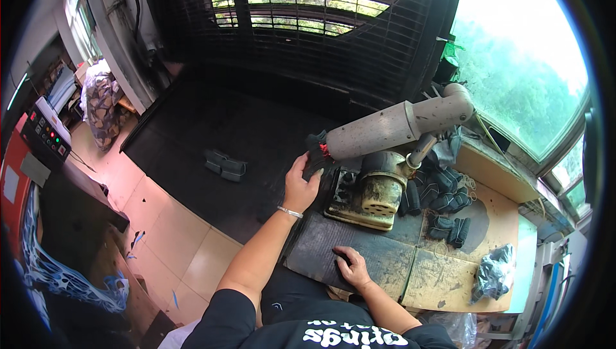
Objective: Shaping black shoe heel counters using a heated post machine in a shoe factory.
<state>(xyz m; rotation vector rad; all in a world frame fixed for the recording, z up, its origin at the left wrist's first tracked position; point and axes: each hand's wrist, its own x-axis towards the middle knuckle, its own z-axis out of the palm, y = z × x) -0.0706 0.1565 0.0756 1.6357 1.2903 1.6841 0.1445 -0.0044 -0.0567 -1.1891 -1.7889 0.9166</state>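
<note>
My left hand reaches forward and grips a small black padded piece at the mouth of a grey perforated blower tube. Red shows at the tube's mouth, right beside the piece. Exactly what kind of piece it is, I cannot make out. My right hand rests on the stained cardboard near the table's front edge, its fingers loosely bent and apart, with nothing in them. The tube is joined to a dirty cream blower body, which stands between my hands and further right.
On the black surface lies a pair of dark padded pieces. Several similar pieces are heaped right of the blower, and a plastic bag sits at the table's right. A dark grille stands behind; a control box is far left.
</note>
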